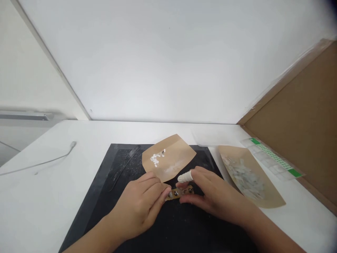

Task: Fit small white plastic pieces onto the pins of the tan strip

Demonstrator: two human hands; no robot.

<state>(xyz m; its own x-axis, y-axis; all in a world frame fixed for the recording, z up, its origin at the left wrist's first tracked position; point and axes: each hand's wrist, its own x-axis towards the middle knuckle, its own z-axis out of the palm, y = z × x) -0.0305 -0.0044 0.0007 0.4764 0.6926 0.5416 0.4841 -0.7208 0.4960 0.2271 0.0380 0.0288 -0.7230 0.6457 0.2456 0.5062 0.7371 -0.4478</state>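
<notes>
A short, narrow yellowish strip with dark round parts and whitish pieces [176,193] is between my hands, low over the black mat [168,228]. My left hand [142,202] is closed, its thumb and fingertips pinching the strip's left end and covering it. At the right end is my right hand [210,193], with its thumb along the near edge and fingers at the far edge, holding the strip. One right finger wears a white finger cot [185,176]. Just beyond lies a brown paper sheet [179,149] with small white pieces [155,160] on it.
To the right, another brown paper [268,191] carries a heap of translucent whitish pieces [246,177]. Behind it lies a clear compartment case with a green label [276,160] beside a brown board [300,105]. A thin dark strip [123,167] and a white cable [52,161] are leftward.
</notes>
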